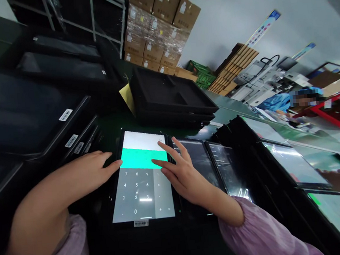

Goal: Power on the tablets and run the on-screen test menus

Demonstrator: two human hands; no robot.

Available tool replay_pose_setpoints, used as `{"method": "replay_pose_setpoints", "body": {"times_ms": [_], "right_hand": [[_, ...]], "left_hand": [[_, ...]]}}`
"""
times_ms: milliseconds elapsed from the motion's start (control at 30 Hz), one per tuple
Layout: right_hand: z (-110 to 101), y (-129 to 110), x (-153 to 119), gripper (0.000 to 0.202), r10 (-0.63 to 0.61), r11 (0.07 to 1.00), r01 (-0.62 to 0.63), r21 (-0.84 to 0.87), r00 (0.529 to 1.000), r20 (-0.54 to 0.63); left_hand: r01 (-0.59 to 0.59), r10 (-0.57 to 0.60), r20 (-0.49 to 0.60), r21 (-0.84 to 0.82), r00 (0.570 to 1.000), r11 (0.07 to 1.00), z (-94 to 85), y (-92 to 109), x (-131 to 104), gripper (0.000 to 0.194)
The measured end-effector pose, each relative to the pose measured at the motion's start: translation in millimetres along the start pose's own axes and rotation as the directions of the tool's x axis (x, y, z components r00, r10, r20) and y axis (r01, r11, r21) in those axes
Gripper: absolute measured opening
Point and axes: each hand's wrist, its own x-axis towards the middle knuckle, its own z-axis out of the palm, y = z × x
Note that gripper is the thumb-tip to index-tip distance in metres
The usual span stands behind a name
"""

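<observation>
We've got the lit tablet right in front of us, calculator keys up, dark tablets just beside it on the right. Our right hand has its fingers spread over the upper right of the screen; can't tell if the tips actually touch the glass. Our left hand is loosely spread, pinching nothing, one fingertip at the tablet's left edge. Tips, IMO: let that left fingertip steady the edge but keep it off the glass, since a stray touch could register. We'd tap with one right fingertip and tuck the others back. Light, straight-down taps should do it, and we'd leave the barcode label below the screen alone.
</observation>
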Motion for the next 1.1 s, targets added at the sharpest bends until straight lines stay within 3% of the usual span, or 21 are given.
{"method": "replay_pose_setpoints", "body": {"times_ms": [133, 233, 400, 533, 700, 833, 967, 1100], "right_hand": [[3, 3, -6, 0.034, 0.036, 0.999, -0.037, -0.003, 0.992, -0.120], [1, -1, -10, 0.033, 0.025, 1.000, -0.025, 0.000, 0.992, -0.124], [2, -25, 0, 0.035, -0.163, 0.986, 0.163, 0.036, 0.987, 0.008], [4, -35, 9, 0.035, -0.182, 0.983, 0.178, 0.049, 0.979, 0.090], [-4, -17, 1, 0.034, -0.070, 0.995, 0.074, 0.059, 0.995, -0.072], [-6, 2, -9, 0.032, 0.046, 0.999, -0.042, 0.026, 0.985, -0.166], [-2, 4, -11, 0.036, 0.073, 0.997, -0.073, -0.007, 0.996, -0.050], [-2, -5, -2, 0.038, 0.039, 0.999, -0.039, -0.017, 0.999, 0.028]], "left_hand": [[-0.030, 0.026, 0.077, 0.052, 0.997, 0.998, -2.1, 6, 0, 0.069], [-0.038, 0.033, 0.108, 0.041, 0.994, 0.998, -1.8, 10, -3, 0.069], [-0.046, 0.032, 0.204, 0.065, 0.978, 0.997, 1.9, 9, -3, 0.057], [-0.055, 0.040, 0.190, 0.075, 0.981, 0.996, 4.7, 11, 0, 0.058], [-0.091, 0.061, 0.251, 0.108, 0.966, 0.990, 5.9, 18, 0, 0.052], [-0.080, 0.066, 0.218, 0.056, 0.974, 0.995, 5.9, 13, -1, 0.057], [-0.021, 0.019, 0.110, 0.022, 0.994, 1.000, 7.2, 8, -1, 0.061], [0.001, -0.007, 0.100, 0.061, 0.995, 0.998, 6.2, 10, -3, 0.059]]}}
